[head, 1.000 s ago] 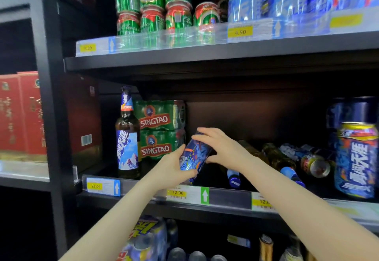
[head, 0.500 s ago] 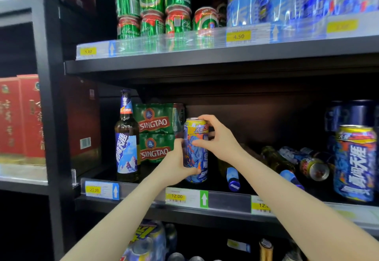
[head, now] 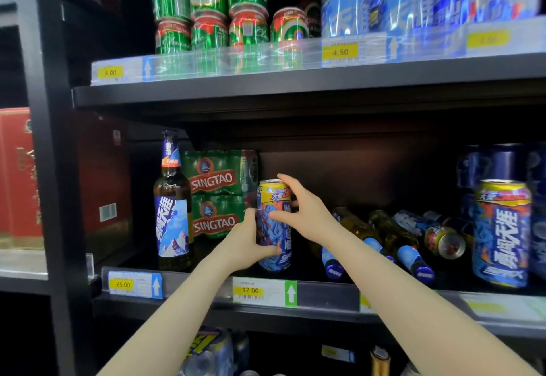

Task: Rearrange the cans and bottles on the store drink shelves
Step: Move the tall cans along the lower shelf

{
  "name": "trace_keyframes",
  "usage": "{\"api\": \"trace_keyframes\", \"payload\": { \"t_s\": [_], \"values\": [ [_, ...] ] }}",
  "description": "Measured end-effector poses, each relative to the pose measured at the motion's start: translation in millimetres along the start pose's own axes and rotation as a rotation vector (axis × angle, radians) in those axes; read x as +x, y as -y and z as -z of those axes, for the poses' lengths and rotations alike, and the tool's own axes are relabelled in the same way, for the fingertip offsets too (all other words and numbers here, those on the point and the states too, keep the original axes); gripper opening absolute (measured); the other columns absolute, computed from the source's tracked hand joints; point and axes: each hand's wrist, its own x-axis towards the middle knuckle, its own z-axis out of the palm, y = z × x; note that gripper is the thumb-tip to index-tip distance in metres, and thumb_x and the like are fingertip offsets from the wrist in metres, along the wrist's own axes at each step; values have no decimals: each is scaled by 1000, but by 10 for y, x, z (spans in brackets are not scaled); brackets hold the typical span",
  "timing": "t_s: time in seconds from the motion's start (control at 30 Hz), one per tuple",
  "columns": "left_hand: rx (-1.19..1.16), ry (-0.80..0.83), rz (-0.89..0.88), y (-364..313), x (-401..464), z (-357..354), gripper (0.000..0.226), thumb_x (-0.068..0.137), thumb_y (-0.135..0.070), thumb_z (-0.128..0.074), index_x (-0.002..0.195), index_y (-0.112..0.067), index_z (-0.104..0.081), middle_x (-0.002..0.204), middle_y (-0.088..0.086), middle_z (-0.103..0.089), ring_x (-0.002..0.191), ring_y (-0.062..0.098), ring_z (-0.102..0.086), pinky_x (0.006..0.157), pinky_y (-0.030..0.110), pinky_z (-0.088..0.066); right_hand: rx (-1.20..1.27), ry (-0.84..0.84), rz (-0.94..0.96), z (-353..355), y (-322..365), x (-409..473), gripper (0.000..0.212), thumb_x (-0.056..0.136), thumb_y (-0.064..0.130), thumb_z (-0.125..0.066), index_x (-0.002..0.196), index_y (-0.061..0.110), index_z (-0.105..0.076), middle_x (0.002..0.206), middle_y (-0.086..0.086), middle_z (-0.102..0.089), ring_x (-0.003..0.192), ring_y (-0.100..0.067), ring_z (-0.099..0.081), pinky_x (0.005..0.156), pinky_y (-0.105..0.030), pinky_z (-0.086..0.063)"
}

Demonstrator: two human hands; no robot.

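Observation:
A tall blue can with a yellow top [head: 274, 195] stands upright on the middle shelf [head: 322, 291], beside the green Tsingtao packs [head: 220, 195]. My left hand [head: 251, 242] wraps its lower left side. My right hand [head: 298, 207] touches its upper right side, fingers curved around the rim and body. To the right, several brown bottles with blue caps [head: 393, 239] and a can [head: 443, 241] lie on their sides. A matching tall can [head: 500, 232] stands at the far right. A brown bottle with a blue label [head: 172, 207] stands at the left.
The upper shelf [head: 295, 83] carries green Tsingtao cans [head: 206, 12] and blue cans [head: 407, 6] behind a clear rail. Red boxes [head: 20, 180] fill the neighbouring unit at left, past a black upright post [head: 50, 169]. More cans and bottle tops show on the shelf below.
The blue can went from tilted in both hands to upright, and now stands on the shelf next to the Tsingtao packs. Both hands stay on it.

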Motion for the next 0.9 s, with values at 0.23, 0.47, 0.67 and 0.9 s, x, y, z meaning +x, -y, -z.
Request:
{"api": "trace_keyframes", "payload": {
  "t_s": [0.23,0.47,0.67,0.9],
  "values": [
    [543,-506,-8,-337,-393,2,61,85,-50,-59,129,-10,-45,112,6,-57,102,25,-55,77,38,-49,-381,-46,57,575,-31,-842,59,97,43,-44,147,44,-14,154,12,-27,139,-9,-29,111,-36,-33],
    [298,-571,-422,-1413,-420,-754,45,85,-35,-65,121,-11,-53,115,3,-58,105,22,-55,80,32,-46,-721,-156,-6,1468,-451,-2016,51,97,43,-39,146,32,-30,150,8,-34,138,-11,-30,111,-30,-31],
    [-18,-285,-456,-2207,-84,-1704,51,88,-34,-62,132,-16,-43,129,-3,-50,117,15,-49,92,26,-39,-794,-248,-101,2206,-827,-2689,49,92,37,-40,136,16,-50,136,-5,-52,124,-19,-46,104,-35,-40],
    [22,-26,-335,-2406,444,-2109,58,89,-28,-60,140,-15,-35,135,7,-46,118,23,-51,96,40,-43,-927,-174,-139,2588,-1164,-2915,44,95,36,-34,130,20,-57,126,0,-61,113,-22,-57,94,-37,-48]
  ]
}}
